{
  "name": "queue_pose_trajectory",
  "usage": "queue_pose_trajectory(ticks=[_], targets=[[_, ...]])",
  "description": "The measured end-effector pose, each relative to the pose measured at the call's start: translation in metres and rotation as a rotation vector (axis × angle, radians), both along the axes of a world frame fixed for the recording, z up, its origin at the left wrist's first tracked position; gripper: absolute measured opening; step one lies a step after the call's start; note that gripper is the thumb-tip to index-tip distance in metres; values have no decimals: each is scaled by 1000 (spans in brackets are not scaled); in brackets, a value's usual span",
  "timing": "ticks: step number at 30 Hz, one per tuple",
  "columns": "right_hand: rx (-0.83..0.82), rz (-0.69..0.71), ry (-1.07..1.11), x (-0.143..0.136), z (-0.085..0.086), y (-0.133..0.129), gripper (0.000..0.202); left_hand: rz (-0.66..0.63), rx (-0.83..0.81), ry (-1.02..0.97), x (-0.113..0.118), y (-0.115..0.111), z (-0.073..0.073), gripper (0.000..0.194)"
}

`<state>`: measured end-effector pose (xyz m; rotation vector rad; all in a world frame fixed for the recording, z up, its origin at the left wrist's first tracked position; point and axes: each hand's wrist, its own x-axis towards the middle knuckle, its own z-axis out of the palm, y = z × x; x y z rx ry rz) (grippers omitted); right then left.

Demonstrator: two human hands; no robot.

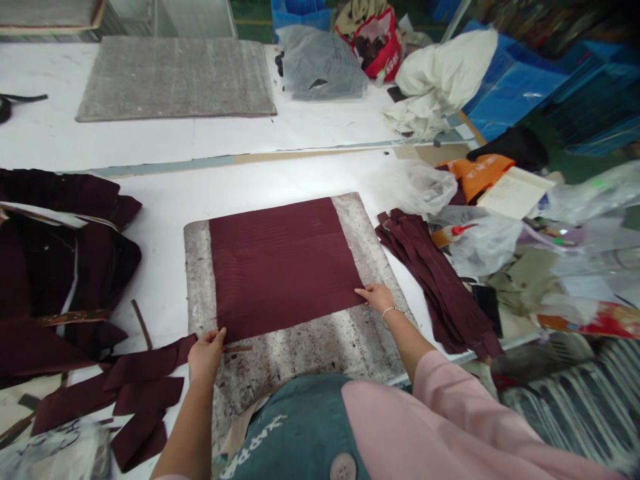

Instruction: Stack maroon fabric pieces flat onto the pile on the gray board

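A maroon fabric panel lies flat on a worn, stained grey board on the white table. My left hand pinches the panel's near left corner between thumb and fingers. At the near right corner, my right hand pinches the same panel, with a thin bracelet at the wrist. A narrow brown strip rests on the board beside my left hand. Maroon fabric pieces lie just left of that hand. To the right of the board is a stack of long maroon strips.
A heap of maroon fabric occupies the table's left side. Plastic bags, an orange bag and a small red-tipped bottle crowd the right. Across the gap lie another grey board and a grey plastic bag. Blue bins stand beyond.
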<state>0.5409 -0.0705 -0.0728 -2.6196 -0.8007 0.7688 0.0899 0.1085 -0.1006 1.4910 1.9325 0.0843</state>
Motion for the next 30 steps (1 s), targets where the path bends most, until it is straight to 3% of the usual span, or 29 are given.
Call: queue_pose_trajectory(ticks=[4, 9, 13, 17, 23, 30], targets=[[-17, -8, 8, 0, 2, 1, 39, 17, 5, -26, 5, 0, 0, 34], [-60, 16, 45, -4, 13, -1, 41, -13, 36, -57, -4, -8, 19, 34], [-97, 46, 58, 6, 1, -2, 49, -1, 95, -52, -21, -13, 27, 32], [-145, 69, 59, 12, -8, -4, 52, -12, 123, -83, -16, -16, 20, 35], [-146, 86, -5, 9, -3, -3, 57, -10, 109, -117, 6, -9, 5, 32], [-118, 136, -70, 7, -5, -6, 54, -13, 162, -168, -3, -13, 0, 32]])
